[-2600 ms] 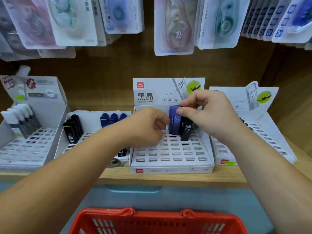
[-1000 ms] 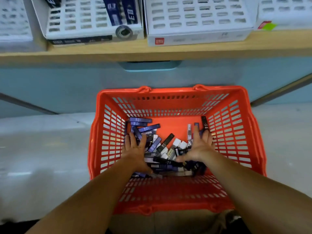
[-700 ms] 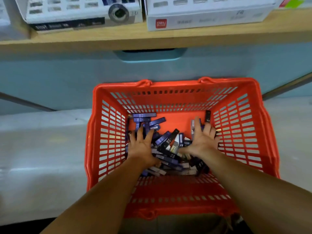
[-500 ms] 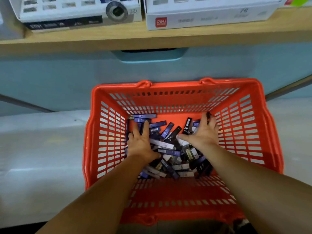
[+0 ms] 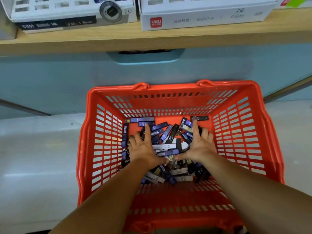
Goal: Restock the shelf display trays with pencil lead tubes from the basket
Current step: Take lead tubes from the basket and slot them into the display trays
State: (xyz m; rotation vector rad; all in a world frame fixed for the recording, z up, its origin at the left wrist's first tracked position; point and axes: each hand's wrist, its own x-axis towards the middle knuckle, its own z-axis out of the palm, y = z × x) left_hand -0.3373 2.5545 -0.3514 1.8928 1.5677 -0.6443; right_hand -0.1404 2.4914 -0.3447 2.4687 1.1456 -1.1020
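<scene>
Head view: looks down into a red basket (image 5: 239,132) standing on a pale floor (image 5: 33,157), in front of a teal cabinet front (image 5: 50,78).
Pencil lead tubes (image 5: 166,146): a loose heap on the basket bottom, lying flat and criss-crossed. Cases are blue, black and white, several printed "HB 0.5". The heap covers the far and middle part of the bottom; the near strip shows red mesh.
Left hand (image 5: 143,147): palm down on the left side of the heap, fingers straight and spread. The index fingertip reaches a blue tube near the far end. Nothing is gripped.
Right hand (image 5: 200,146): palm down on the right side of the heap, fingers straight and spread. The index fingertip lies at a black tube (image 5: 200,118) close to the far wall. Nothing is gripped.
Thumbs: turned inward toward each other over the middle of the heap, tips near but apart.
Forearms: both cross above the basket's near rim.
Shelf (image 5: 152,39): wooden board above the cabinet front, at the top of the view.
Display trays: two white slotted trays stand just beside each other on the shelf, only their front parts in view. The left tray (image 5: 67,16) has a dark label strip and a round fitting; the right tray (image 5: 202,17) carries a red "deli" logo. Their contents cannot be judged.
</scene>
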